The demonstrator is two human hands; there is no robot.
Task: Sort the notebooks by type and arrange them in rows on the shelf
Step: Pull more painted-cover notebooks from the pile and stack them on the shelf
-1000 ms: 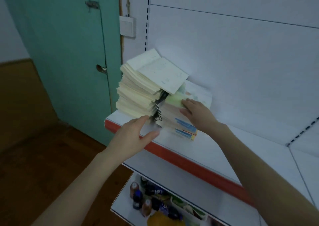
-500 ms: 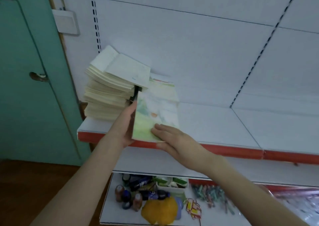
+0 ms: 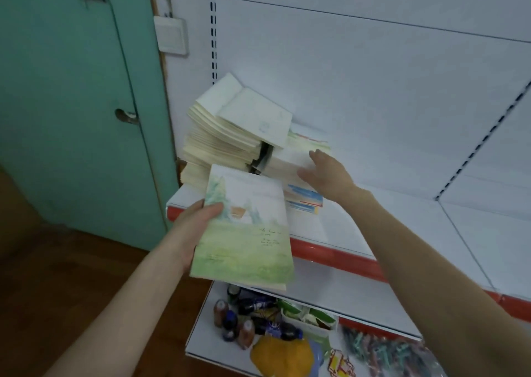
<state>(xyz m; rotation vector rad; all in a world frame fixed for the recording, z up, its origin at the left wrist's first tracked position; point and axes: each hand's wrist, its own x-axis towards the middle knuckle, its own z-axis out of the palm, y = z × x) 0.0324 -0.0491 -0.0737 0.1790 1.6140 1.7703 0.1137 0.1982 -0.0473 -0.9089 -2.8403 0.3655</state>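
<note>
A white metal shelf (image 3: 373, 233) with a red front strip (image 3: 330, 254) is seen against a white back panel, and a green door (image 3: 71, 103) is set to the left of it. The left hand (image 3: 195, 227) is held in front of the shelf's near edge, and a green notebook (image 3: 244, 238) with a painted meadow cover is gripped by its left edge, the thumb laid across the cover and the fingers hidden beneath. The notebook is held clear of the shelf, tilted, cover up. The right hand (image 3: 327, 172) is stretched farther in, its fingers loosely straight and a little spread, and is laid on the top of a low stack of colour-edged notebooks (image 3: 304, 198) on the shelf; how firmly it is pressed cannot be told. Just left of that stack, touching it, a taller pile of cream notebooks (image 3: 221, 143) is stacked unevenly at the shelf's left end, its top covers skewed. A white wall switch (image 3: 171, 35) is mounted between door and shelving. On the lower shelf (image 3: 201, 333), small bottles (image 3: 244, 319), a yellow object (image 3: 281, 356) and a bag of coloured clips (image 3: 388, 350) are laid.
</note>
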